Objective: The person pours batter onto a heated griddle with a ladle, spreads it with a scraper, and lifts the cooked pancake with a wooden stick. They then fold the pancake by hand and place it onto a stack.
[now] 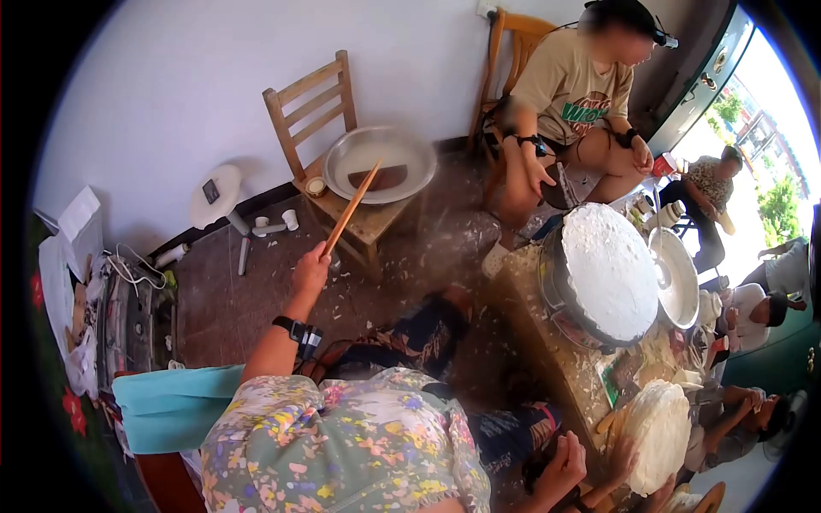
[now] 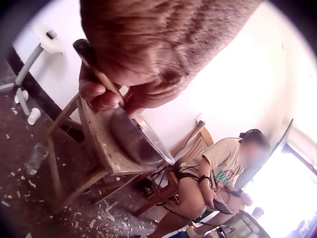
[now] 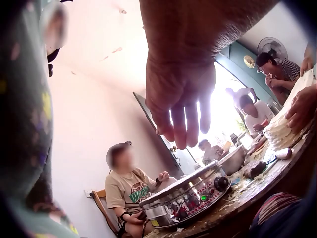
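My left hand grips a long wooden stick, its upper end over the metal basin. Seen from the left wrist, thumb and fingers pinch the stick, whose dark end points back past the hand. A whitish mass and a dark brown half-round piece lie in the basin, which stands on a wooden chair. My right hand is raised beside the table with loose, slightly bent fingers and holds nothing. Nearest it are a stack of thin pale flatbreads and a round electric griddle with a white top.
Another person sits beyond the griddle, holding a dark flat tool. The crumb-strewn wooden table also bears a second metal bowl. Someone else's hands hold the flatbread stack. A white stand and cups are by the wall.
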`<move>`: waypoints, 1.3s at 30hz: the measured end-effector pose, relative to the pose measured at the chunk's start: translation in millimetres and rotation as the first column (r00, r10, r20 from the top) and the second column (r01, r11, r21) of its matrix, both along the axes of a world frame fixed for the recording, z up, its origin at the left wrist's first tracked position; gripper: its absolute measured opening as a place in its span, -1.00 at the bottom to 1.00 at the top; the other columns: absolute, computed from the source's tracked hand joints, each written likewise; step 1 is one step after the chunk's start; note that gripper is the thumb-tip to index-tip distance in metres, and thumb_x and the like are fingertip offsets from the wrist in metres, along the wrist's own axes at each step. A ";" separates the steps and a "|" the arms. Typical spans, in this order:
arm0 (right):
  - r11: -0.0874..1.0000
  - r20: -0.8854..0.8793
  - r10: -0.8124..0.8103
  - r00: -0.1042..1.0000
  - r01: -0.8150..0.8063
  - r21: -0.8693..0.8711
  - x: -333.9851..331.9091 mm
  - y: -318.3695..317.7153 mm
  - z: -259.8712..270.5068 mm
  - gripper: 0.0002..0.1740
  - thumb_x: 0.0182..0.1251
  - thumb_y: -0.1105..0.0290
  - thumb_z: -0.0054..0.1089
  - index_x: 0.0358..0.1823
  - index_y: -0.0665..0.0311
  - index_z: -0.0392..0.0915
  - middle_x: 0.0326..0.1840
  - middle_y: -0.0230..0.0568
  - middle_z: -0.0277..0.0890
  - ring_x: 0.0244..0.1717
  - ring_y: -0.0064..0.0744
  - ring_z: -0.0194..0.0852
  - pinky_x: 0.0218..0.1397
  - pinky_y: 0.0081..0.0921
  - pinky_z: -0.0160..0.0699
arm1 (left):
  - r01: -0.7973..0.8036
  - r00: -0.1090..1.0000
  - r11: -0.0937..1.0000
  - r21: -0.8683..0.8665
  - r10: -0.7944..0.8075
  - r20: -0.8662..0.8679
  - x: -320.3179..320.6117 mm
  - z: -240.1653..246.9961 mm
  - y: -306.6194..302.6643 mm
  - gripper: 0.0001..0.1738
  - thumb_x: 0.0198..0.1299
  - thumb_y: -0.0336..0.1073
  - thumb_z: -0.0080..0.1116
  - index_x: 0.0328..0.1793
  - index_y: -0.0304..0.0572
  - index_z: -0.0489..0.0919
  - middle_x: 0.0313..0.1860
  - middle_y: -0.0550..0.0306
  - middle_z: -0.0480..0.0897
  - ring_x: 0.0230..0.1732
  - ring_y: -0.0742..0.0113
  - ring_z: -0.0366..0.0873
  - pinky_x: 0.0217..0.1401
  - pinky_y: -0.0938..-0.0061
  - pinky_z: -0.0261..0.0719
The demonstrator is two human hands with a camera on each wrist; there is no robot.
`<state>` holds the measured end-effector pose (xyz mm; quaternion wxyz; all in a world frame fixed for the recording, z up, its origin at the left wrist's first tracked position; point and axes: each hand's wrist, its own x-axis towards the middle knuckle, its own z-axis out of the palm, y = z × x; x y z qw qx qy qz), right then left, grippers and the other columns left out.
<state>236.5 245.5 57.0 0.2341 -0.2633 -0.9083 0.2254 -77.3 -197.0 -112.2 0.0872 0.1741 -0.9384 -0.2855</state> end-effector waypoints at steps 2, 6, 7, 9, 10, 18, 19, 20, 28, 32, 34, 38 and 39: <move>0.999 -0.007 0.016 1.000 -0.016 -0.028 -2.2 3.1 -3.3 -0.79 0.40 0.42 0.12 -0.09 0.40 0.64 -0.23 0.06 0.63 -0.20 0.02 0.60 -0.11 -0.25 0.57 | -0.031 0.996 1.000 -0.002 0.031 0.083 17.2 23.3 11.4 -0.52 0.28 -0.11 0.10 0.35 0.24 0.51 -0.08 -0.16 0.69 -0.04 -0.18 0.64 -0.01 0.07 0.57; 0.999 -0.062 0.033 0.998 -0.035 -0.041 -2.2 16.1 -26.5 -0.83 0.31 0.51 0.17 -0.15 0.45 0.62 -0.32 0.03 0.58 -0.28 -0.01 0.54 -0.18 -0.27 0.50 | 0.033 0.999 0.999 0.013 -0.032 -0.037 46.6 -18.6 -3.3 -0.51 0.32 -0.12 0.07 0.34 -0.10 0.51 0.01 -0.19 0.67 0.04 -0.14 0.63 0.02 0.17 0.57; 0.999 -0.066 0.035 0.997 -0.037 -0.034 -6.5 15.3 -23.6 -0.85 0.29 0.49 0.19 -0.17 0.41 0.63 -0.33 0.01 0.58 -0.28 0.00 0.53 -0.18 -0.26 0.49 | 0.067 0.991 0.998 -0.010 -0.067 -0.115 52.9 -40.8 -11.5 -0.52 0.34 -0.12 0.05 0.33 -0.11 0.51 0.00 -0.22 0.67 0.05 -0.15 0.62 0.02 0.17 0.57; 0.999 -0.072 0.039 0.997 -0.040 -0.015 -10.1 12.8 -20.8 -0.85 0.28 0.50 0.21 -0.17 0.38 0.63 -0.32 0.00 0.59 -0.28 -0.01 0.53 -0.18 -0.26 0.49 | 0.061 0.991 0.998 0.000 -0.061 -0.115 73.6 -56.1 -12.0 -0.57 0.30 -0.08 0.07 0.17 -0.17 0.57 -0.14 -0.24 0.66 -0.10 -0.29 0.61 -0.13 -0.02 0.54; 0.998 -0.078 0.055 0.995 -0.056 -0.008 -12.1 13.0 -20.3 -0.85 0.27 0.50 0.21 -0.16 0.37 0.63 -0.31 0.00 0.59 -0.28 -0.01 0.53 -0.18 -0.26 0.49 | 0.079 0.997 0.996 -0.040 -0.079 -0.023 82.6 -60.1 -15.3 -0.61 0.30 -0.07 0.09 0.02 -0.24 0.57 -0.24 -0.25 0.65 -0.21 -0.26 0.60 -0.20 0.00 0.51; 0.989 0.000 0.147 0.989 -0.147 -0.002 -18.5 14.6 -25.5 -0.82 0.24 0.49 0.23 -0.13 0.32 0.63 -0.20 -0.07 0.64 -0.15 -0.07 0.58 -0.05 -0.27 0.52 | 0.095 0.985 0.958 0.271 -0.052 -0.161 69.1 -85.4 -28.2 -0.53 0.30 -0.04 0.18 -0.40 -0.39 0.48 -0.60 -0.08 0.43 -0.53 0.22 0.34 -0.39 0.23 0.37; 0.988 0.007 0.153 0.988 -0.153 -0.006 -20.5 14.9 -25.2 -0.82 0.24 0.49 0.23 -0.13 0.32 0.63 -0.19 -0.08 0.65 -0.13 -0.07 0.59 -0.03 -0.27 0.52 | 0.119 0.986 0.962 0.246 -0.084 -0.146 64.5 -80.0 -25.8 -0.53 0.31 -0.04 0.18 -0.39 -0.39 0.48 -0.60 -0.08 0.44 -0.53 0.24 0.34 -0.38 0.25 0.38; 0.988 0.006 0.157 0.988 -0.157 0.001 -23.5 14.7 -24.5 -0.79 0.24 0.48 0.23 -0.10 0.31 0.63 -0.15 -0.08 0.65 -0.09 -0.07 0.59 0.00 -0.27 0.53 | 0.144 0.984 0.964 0.222 -0.116 -0.133 57.8 -72.7 -22.8 -0.53 0.31 -0.04 0.17 -0.38 -0.39 0.49 -0.59 -0.07 0.45 -0.52 0.26 0.35 -0.37 0.26 0.38; 0.937 0.115 0.324 0.939 -0.335 0.099 -76.6 16.9 -19.7 -0.45 0.21 0.42 0.27 0.27 0.27 0.45 0.33 -0.03 0.44 0.37 -0.07 0.37 0.35 -0.26 0.38 | 0.526 0.845 0.751 0.399 -0.514 -0.147 39.1 -1.6 68.5 -0.52 0.30 -0.09 0.17 0.23 -0.24 0.58 0.01 -0.01 0.70 0.04 0.26 0.65 0.10 0.45 0.52; 0.879 0.184 0.448 0.875 -0.469 0.088 -124.0 15.1 -19.5 -0.32 0.21 0.35 0.29 0.39 0.27 0.32 0.50 -0.01 0.22 0.53 -0.08 0.12 0.49 -0.22 0.20 | 0.615 0.748 0.627 0.478 -0.656 -0.102 20.4 27.9 103.5 -0.50 0.32 -0.16 0.15 0.33 -0.21 0.53 0.23 0.00 0.62 0.24 0.26 0.57 0.28 0.45 0.44; 0.850 0.192 0.491 0.850 -0.515 0.108 -149.9 13.6 -22.3 -0.29 0.22 0.33 0.28 0.41 0.26 0.28 0.52 -0.02 0.17 0.55 -0.09 0.07 0.50 -0.21 0.18 | 0.646 0.721 0.607 0.464 -0.684 -0.110 6.9 32.6 116.4 -0.52 0.31 -0.19 0.15 0.33 -0.17 0.53 0.24 0.01 0.61 0.24 0.25 0.56 0.29 0.45 0.44; 0.804 0.234 0.543 0.807 -0.579 0.132 -203.5 12.5 -39.9 -0.24 0.27 0.23 0.24 0.46 0.27 0.19 0.59 -0.05 0.04 0.61 -0.13 -0.09 0.58 -0.20 0.00 | 0.729 0.665 0.560 0.394 -0.717 -0.209 -20.8 26.6 133.8 -0.54 0.27 -0.28 0.17 0.32 -0.03 0.56 0.20 0.01 0.63 0.20 0.21 0.61 0.22 0.46 0.51; 0.796 0.243 0.549 0.799 -0.589 0.139 -216.4 11.6 -44.5 -0.23 0.27 0.21 0.23 0.47 0.27 0.18 0.59 -0.05 0.03 0.62 -0.14 -0.11 0.59 -0.19 -0.03 | 0.747 0.647 0.544 0.383 -0.727 -0.228 -25.5 25.9 136.9 -0.55 0.28 -0.29 0.17 0.32 -0.03 0.56 0.20 0.01 0.63 0.20 0.21 0.61 0.21 0.46 0.51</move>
